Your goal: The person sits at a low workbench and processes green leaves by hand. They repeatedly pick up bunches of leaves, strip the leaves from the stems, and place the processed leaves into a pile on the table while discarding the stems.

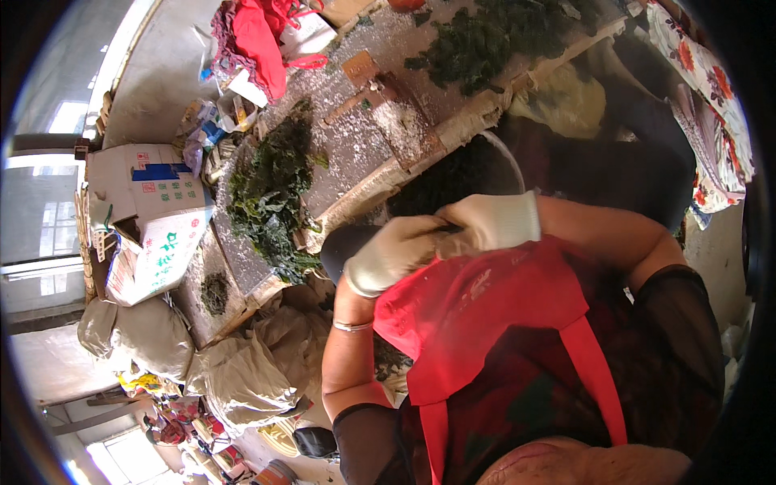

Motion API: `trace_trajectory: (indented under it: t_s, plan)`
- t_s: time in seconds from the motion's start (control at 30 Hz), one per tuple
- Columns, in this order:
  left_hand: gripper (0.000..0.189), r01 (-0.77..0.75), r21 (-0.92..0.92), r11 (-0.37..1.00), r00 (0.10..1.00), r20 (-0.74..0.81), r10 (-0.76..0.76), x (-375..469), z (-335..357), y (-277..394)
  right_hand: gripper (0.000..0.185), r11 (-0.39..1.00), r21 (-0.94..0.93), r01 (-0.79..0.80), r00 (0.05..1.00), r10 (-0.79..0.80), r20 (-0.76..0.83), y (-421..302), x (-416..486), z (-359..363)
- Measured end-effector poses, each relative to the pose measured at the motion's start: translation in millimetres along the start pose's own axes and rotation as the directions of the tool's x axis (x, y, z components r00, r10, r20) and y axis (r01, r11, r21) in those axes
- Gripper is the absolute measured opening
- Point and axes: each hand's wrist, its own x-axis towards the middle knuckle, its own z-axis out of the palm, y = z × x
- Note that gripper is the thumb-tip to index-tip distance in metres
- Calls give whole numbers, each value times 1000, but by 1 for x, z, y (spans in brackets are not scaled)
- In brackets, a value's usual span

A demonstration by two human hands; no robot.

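Note:
Both of my hands wear cream work gloves with pale cuffs and meet in front of the red apron [485, 303] on my chest. My left hand [397, 251] has its fingers curled inward. Against it lies my right hand [485, 221], also with bent fingers. Where they meet, the fingertips are hidden and blurred, so I cannot tell whether anything is between them. Just beyond the hands runs the front edge of a worktable [351, 163] sprinkled with white grains. A heap of dark green seaweed-like leaves [273, 188] lies to the left on it.
Another leafy heap [485, 42] covers the table's far right. A wooden block [400, 121] bears white grains. Left stand a cardboard box [157, 242] with writing and large sacks [254, 364]. Red cloth [260, 48] lies at the back. A person's floral sleeve [709, 91] shows at right.

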Motion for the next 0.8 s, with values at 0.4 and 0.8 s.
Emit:
trace_trajectory:
  t_s: [0.4, 0.8]
  plan:
    - [44, 229, 65, 971, 896, -404, -184, -18, 9, -50, 29, 812, -457, -363, 928, 269, -260, -38, -51, -24]
    - [48, 81, -100, 992, 828, -546, -123, 7, 55, -3, 16, 601, -644, -472, 723, -154, -673, -15, -36, -42]
